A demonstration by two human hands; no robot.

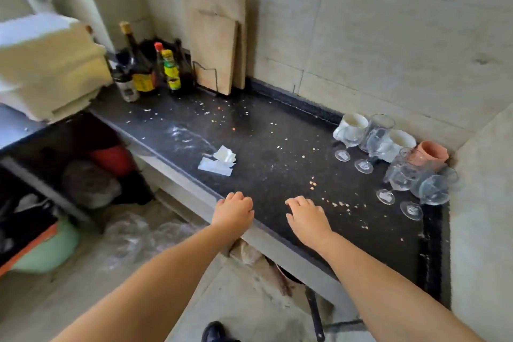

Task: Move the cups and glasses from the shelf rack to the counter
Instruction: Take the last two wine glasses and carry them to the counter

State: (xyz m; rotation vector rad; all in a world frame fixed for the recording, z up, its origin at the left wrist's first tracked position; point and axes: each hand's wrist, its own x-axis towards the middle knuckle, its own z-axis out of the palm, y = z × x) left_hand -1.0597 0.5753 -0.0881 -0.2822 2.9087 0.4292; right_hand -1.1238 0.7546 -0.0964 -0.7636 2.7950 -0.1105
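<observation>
**Hands empty at the counter edge, glassware far right**

Your left hand [233, 212] and right hand [306, 218] rest palm-down with loosely curled fingers, holding nothing, at the front edge of the dark speckled stone counter [249, 130]. The clear stemmed wine glasses [374, 141], white ceramic cups [354, 122] and terracotta-pink cup [431, 153] cluster in the right rear corner, well apart from your right hand. Crumb-strewn open counter lies between; crumpled white paper [219, 161] sits left.

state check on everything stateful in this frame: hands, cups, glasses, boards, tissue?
Left hand: empty, fingers curled, at counter edge.
Right hand: empty, palm down on black speckled counter.
Clear stemmed wine glasses: upright, empty, clustered at right corner.
White ceramic cups: upright among glasses.
Terracotta pink cup: upright.
Wooden cutting boards: leaning on wall.
White crumpled tissue: lying mid-counter.
</observation>
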